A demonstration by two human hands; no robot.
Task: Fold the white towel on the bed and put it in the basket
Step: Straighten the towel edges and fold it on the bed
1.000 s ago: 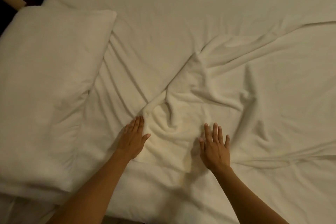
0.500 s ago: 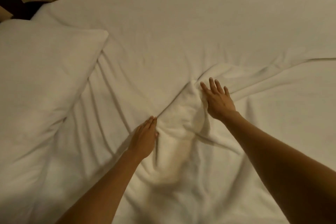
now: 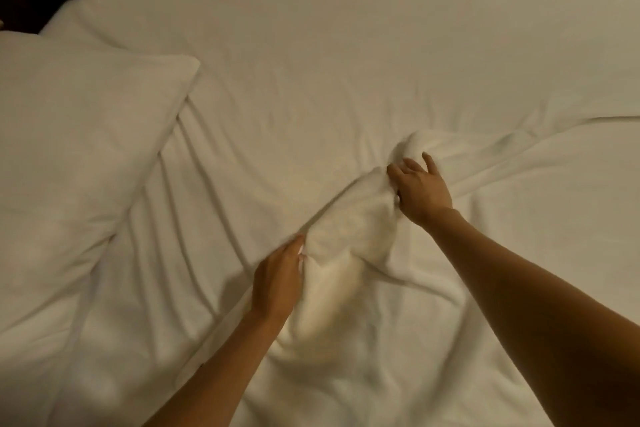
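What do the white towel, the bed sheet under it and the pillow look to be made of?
White towel: thick, soft cloth, probably cotton terry; it bunches in fat rounded rolls where the left hand and right hand grip it.
Bed sheet: thin, smooth woven fabric, matte; it pulls into long narrow creases.
Pillow: plump, soft-filled, in a smooth matte white case; the filling cannot be told.

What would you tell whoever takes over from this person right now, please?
Left hand pinches the near edge of the white towel. Right hand grips its far bunched end.
The towel lies crumpled on the bed, right of the pillow.
Done: both ends grasped. Left: spread, fold, then put it in the basket, which is not in view.
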